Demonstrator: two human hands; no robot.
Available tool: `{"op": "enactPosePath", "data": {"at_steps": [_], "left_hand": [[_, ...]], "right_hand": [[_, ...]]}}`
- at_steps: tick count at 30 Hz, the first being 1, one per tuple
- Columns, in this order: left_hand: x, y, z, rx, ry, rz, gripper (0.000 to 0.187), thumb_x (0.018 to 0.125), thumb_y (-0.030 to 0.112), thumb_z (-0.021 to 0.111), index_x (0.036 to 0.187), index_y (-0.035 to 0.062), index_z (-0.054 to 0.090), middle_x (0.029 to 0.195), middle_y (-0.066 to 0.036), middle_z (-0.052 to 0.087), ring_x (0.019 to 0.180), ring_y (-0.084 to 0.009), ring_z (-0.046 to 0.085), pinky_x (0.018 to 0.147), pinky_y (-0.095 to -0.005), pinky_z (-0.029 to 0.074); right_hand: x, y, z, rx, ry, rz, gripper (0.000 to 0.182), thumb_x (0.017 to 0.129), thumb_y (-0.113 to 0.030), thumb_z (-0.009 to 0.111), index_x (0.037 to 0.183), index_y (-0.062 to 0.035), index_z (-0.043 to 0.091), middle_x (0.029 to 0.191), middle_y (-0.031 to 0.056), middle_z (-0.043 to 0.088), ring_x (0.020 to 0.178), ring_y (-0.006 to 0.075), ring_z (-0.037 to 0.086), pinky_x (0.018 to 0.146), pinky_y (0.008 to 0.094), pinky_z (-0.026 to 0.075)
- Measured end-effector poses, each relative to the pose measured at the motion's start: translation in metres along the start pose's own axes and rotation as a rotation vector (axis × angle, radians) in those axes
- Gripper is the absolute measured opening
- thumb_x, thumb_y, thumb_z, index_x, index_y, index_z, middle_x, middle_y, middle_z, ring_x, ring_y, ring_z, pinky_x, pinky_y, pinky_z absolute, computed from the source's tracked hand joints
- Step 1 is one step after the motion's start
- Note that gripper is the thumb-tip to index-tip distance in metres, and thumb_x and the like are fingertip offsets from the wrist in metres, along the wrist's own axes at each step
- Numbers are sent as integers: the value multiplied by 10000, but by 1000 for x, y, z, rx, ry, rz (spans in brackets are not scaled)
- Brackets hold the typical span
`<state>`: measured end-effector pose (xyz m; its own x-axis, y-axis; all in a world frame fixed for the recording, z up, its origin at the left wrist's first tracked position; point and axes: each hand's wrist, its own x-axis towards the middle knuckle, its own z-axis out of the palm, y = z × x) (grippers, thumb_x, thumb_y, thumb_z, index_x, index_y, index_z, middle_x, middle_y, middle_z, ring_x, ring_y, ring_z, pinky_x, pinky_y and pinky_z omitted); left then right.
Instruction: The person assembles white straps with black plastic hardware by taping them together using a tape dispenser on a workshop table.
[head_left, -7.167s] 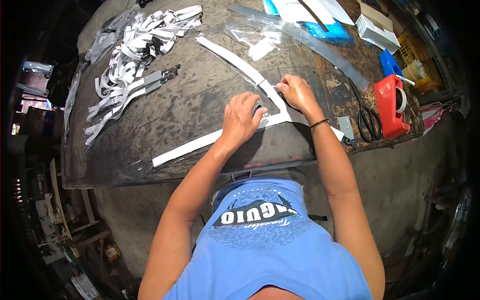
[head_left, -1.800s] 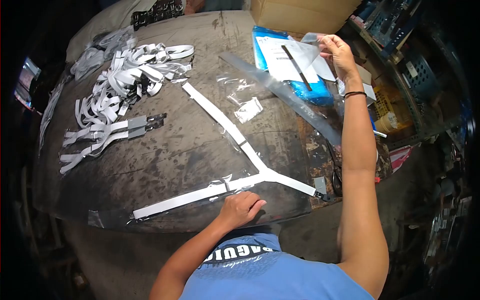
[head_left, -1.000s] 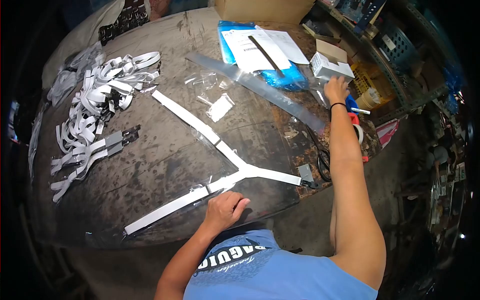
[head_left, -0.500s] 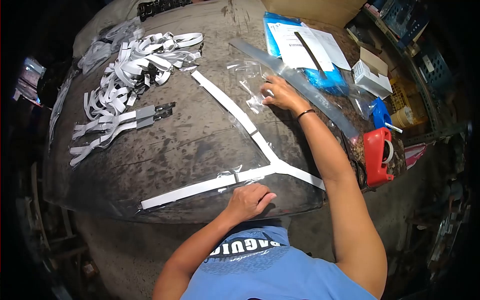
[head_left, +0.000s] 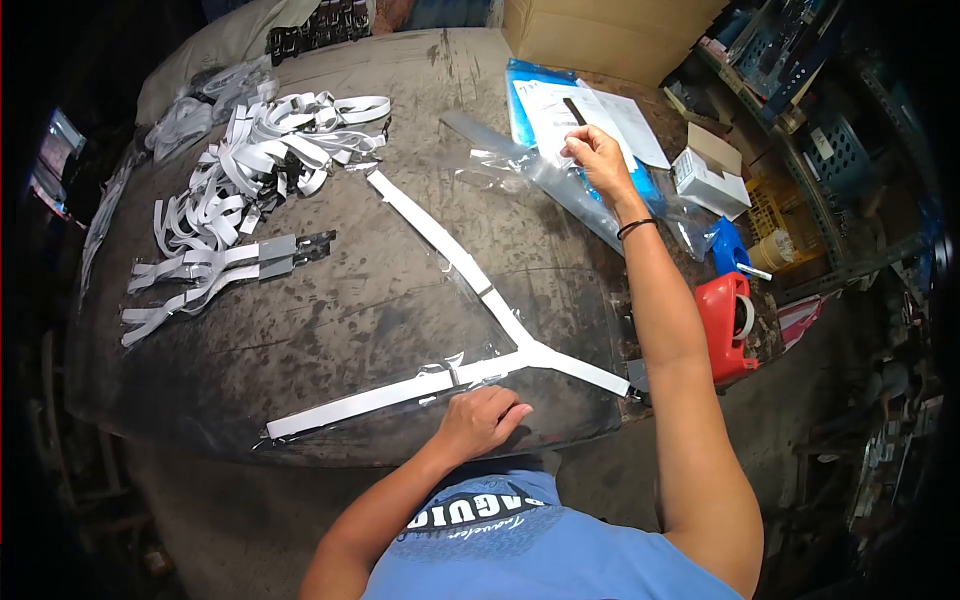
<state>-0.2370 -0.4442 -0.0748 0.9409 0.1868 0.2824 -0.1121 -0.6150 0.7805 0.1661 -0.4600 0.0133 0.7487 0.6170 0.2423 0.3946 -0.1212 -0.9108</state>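
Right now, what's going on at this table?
A white Y-shaped strap lies spread out on the table. The left hand is curled close beside it; the right hand is out by the papers, and I can't tell whether its grip holds anything. More white straps lie heaped on the left.

left hand (head_left: 485, 420): fingers folded, elbow bent | right hand (head_left: 599, 163): fingers curled toward thumb, arm outstretched
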Motion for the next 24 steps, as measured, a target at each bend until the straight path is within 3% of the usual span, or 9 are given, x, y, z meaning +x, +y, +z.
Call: {"op": "enactPosePath", "data": {"at_steps": [5,10,15,17,20,24], "left_hand": [[-1,2,-2,10,-5,-4,202,887,270,688,830,78,662,740,-104,655,684,-307,646,608,-407,496],[-2,1,0,12,30,24,207,887,271,686,824,76,661,735,-106,653,679,-309,643,601,-407,493],[-3,0,0,8,45,58,207,882,261,693,818,68,656,731,-105,650,670,-309,640,585,-408,488],[-4,0,0,7,45,46,205,881,262,693,820,70,656,736,-103,653,670,-308,640,587,-406,490],[-3,1,0,0,37,28,200,879,264,694,826,74,661,746,-98,659,672,-307,641,594,-400,493],[-1,1,0,2,18,20,193,877,266,695,846,76,675,759,-98,666,687,-304,645,611,-393,500]], "right_hand": [[11,-33,-12,59,89,-125,160,950,-185,627,920,-28,615,887,74,694,852,133,639,822,288,483],[23,-50,-26,65,69,-210,142,952,-158,610,924,-18,619,850,44,669,810,119,631,736,260,502],[36,-67,-49,18,244,-166,70,958,-167,614,993,-106,615,913,13,665,838,112,625,688,311,537],[43,-73,-73,-88,320,-199,82,963,-165,604,1022,-107,603,925,28,658,811,118,620,642,292,548],[37,-91,-106,61,403,-103,127,969,-108,557,1084,-56,552,925,84,610,813,164,643,557,313,597],[33,-83,-167,132,457,-99,109,984,-143,564,1047,-54,564,827,49,613,680,159,643,633,318,584]]}}
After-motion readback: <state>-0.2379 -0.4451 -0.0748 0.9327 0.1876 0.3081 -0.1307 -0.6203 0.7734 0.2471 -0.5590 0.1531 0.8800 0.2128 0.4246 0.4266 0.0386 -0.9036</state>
